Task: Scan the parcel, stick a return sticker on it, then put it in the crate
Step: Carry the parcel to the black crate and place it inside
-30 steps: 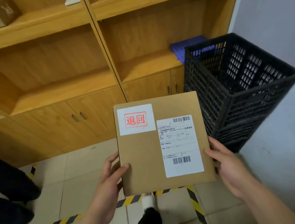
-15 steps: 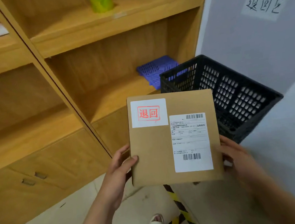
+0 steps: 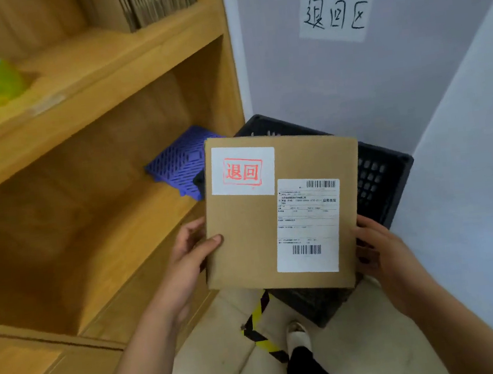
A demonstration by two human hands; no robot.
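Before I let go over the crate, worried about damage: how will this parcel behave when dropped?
The parcel looks flat and stiff: its faces stay straight between both hands. Probably light, since fingertips alone carry it. It should land flat in the crate, not roll.

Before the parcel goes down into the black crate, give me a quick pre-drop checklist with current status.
1. Return sticker on parcel: ok, stuck at top left.
2. Grip: ok, left hand and right hand each hold a side edge.
3. Parcel over crate: ok, overlapping its opening.
4. Crate interior free: cannot tell, parcel hides it.
5. Scan done: cannot tell.
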